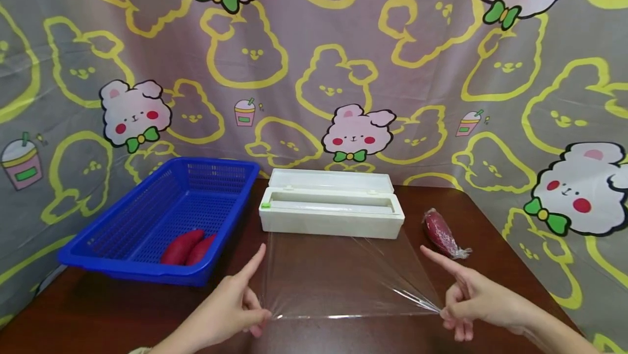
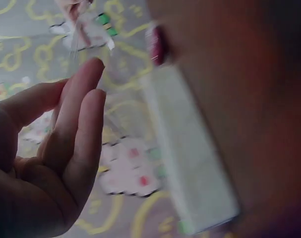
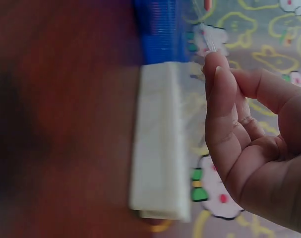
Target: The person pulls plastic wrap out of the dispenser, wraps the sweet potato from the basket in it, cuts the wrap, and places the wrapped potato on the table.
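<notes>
A sheet of clear plastic wrap (image 1: 338,283) stretches from a white wrap dispenser box (image 1: 333,223) toward the person. My left hand (image 1: 230,305) pinches the sheet's near left corner between thumb and fingers, index finger extended forward. At the near right corner my right hand (image 1: 478,299) pinches the film in the same manner, its index finger pointing toward the box. Creases run through the film near the right hand. The box lid stands raised at the back, with the film roll (image 1: 333,207) visible inside. In both wrist views the pinched film is mostly hidden by fingers.
On the left stands a blue plastic basket (image 1: 216,179) holding two red sweet potatoes (image 1: 180,247). A wrapped sweet potato (image 1: 441,233) lies right of the box on the dark wooden table (image 1: 392,337). A patterned curtain (image 1: 304,32) hangs behind and at the sides.
</notes>
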